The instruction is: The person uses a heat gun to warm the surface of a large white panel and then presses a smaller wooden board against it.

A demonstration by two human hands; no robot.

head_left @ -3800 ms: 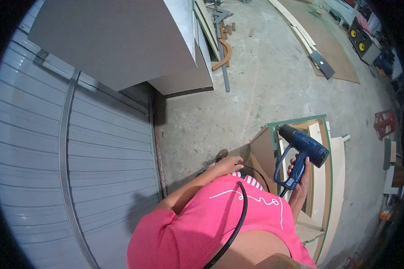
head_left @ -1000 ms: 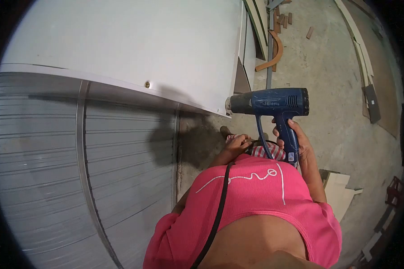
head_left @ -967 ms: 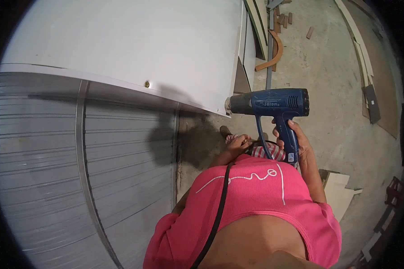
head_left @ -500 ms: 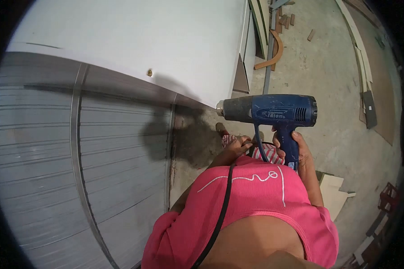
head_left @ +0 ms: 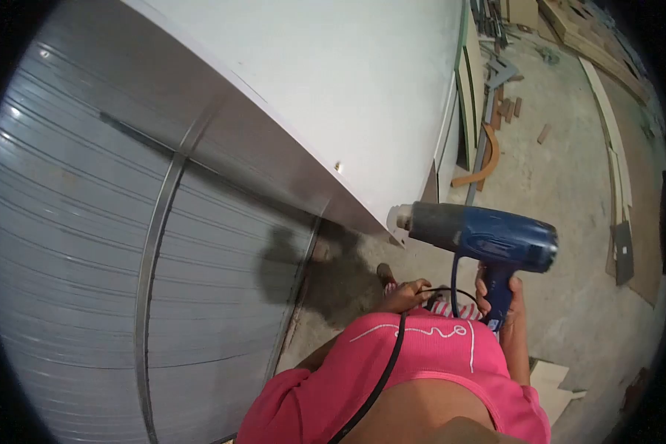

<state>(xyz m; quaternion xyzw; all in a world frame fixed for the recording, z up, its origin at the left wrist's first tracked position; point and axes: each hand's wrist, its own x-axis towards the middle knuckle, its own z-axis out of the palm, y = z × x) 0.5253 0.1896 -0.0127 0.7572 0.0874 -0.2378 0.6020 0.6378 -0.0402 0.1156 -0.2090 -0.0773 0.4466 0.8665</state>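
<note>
My right hand (head_left: 503,292) is wrapped round the handle of a blue heat gun (head_left: 505,238) with a black front. Its metal nozzle (head_left: 402,217) points left and overlaps the near corner of a large white panel (head_left: 303,81). At my waist, the curled fingers of my left hand (head_left: 411,294) close on the black power cord (head_left: 383,374). This cord loops across to the handle and also runs over my pink top. A small brownish object (head_left: 338,167) sits near the panel's edge.
Grey ribbed sheeting (head_left: 74,296) with metal strips stands at the left. On the concrete floor (head_left: 562,163) lie a curved orange-brown piece (head_left: 488,159), several small wooden blocks (head_left: 509,109), and long pale strips (head_left: 607,126) at the right. Cream boards (head_left: 547,381) lie behind my right arm.
The view has swung, so the panel appears more slanted and the heat gun sits lower and further right. The gun's nozzle end now tilts up and overlaps the panel's corner.
</note>
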